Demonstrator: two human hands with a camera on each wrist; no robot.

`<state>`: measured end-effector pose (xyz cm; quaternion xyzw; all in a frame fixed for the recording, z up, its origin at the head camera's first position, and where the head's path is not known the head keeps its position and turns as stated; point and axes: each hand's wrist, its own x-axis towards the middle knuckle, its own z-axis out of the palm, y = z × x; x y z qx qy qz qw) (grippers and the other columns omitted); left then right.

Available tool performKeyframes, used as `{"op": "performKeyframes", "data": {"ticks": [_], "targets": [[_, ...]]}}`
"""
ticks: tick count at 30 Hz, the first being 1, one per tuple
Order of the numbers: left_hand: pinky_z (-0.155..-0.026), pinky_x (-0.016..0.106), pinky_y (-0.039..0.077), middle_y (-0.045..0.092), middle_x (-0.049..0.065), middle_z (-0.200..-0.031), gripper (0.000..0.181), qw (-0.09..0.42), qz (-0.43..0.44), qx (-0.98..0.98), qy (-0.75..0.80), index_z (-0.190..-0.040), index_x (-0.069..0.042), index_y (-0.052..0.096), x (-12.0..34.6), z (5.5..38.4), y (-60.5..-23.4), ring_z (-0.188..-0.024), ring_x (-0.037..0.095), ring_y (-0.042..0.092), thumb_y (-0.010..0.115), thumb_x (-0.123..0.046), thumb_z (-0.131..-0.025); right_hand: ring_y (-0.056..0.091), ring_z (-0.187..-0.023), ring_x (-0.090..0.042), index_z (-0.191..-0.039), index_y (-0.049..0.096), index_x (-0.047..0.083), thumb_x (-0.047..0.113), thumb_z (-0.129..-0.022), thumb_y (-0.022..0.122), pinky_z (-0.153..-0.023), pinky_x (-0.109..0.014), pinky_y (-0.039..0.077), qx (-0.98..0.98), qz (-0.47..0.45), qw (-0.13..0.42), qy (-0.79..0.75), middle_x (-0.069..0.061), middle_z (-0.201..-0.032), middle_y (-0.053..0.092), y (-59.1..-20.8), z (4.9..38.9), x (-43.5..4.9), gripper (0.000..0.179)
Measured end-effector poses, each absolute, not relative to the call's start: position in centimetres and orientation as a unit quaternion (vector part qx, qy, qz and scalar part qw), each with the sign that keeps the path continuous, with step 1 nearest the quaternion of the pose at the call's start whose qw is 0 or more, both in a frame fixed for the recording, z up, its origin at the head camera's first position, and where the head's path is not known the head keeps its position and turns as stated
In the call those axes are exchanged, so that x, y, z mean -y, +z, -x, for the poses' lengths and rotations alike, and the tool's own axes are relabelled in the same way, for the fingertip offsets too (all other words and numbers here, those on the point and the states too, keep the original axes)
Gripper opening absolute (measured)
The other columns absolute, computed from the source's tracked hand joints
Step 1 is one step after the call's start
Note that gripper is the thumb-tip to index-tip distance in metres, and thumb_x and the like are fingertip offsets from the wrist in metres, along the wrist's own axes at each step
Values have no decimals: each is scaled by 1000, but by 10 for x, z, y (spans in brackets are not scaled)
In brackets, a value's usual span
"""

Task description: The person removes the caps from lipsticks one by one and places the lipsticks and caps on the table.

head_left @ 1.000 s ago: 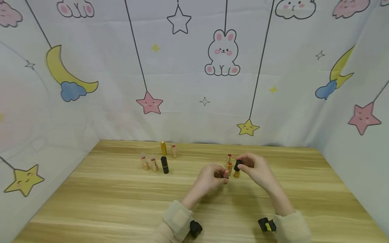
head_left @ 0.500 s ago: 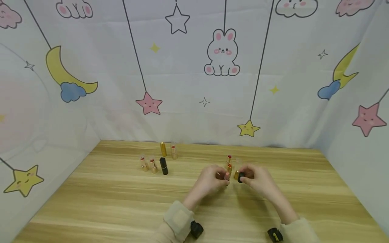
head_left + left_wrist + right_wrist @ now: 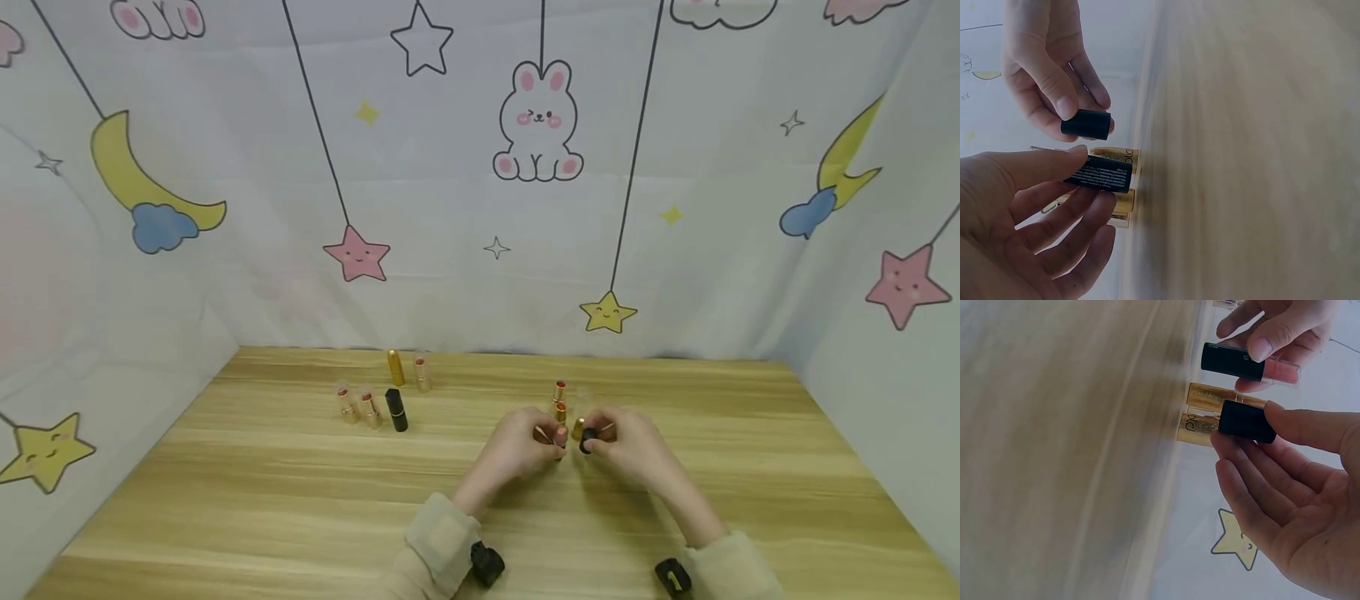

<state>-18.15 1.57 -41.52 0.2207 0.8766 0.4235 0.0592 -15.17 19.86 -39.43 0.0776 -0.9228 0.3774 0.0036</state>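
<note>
My left hand (image 3: 519, 442) pinches an uncapped lipstick by its black tube (image 3: 1225, 360), between thumb and fingers. The pink bullet (image 3: 1282, 372) points up, with something transparent around it. Beside it, my right hand (image 3: 628, 437) pinches a black lipstick cap (image 3: 1244, 422), apart from the lipstick. Gold tubes stand close behind: a gold bullet-shaped one (image 3: 578, 428), and two uncapped red lipsticks, a nearer one (image 3: 561, 412) and a farther one (image 3: 559, 390). In the left wrist view, small print shows on the black tube (image 3: 1107, 174).
On the left of the wooden table (image 3: 300, 500) stand a black lipstick (image 3: 397, 410), a gold tube (image 3: 396, 367) and several clear-capped lipsticks (image 3: 370, 410). A transparent cap (image 3: 582, 400) stands behind my right hand. A printed curtain (image 3: 450, 308) hangs along the back edge.
My right hand has brought the black cap lower and toward me, away from above the gold tube, then slightly left. The left hand keeps its hold on the lipstick. The head view has shifted slightly.
</note>
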Motion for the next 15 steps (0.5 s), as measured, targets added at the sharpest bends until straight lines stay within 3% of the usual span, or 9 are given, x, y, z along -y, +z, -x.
{"op": "performKeyframes", "data": {"ticks": [15], "targets": [[-64, 18, 47, 63, -1, -84, 9, 59, -233, -881, 407, -78, -13, 69, -17, 184, -416, -71, 7, 61, 76, -8, -77, 70, -81, -18, -85, 64, 7, 1, -78, 74, -69, -30, 56, 945, -93, 13, 314, -6, -88, 69, -397, 154, -195, 14]]}}
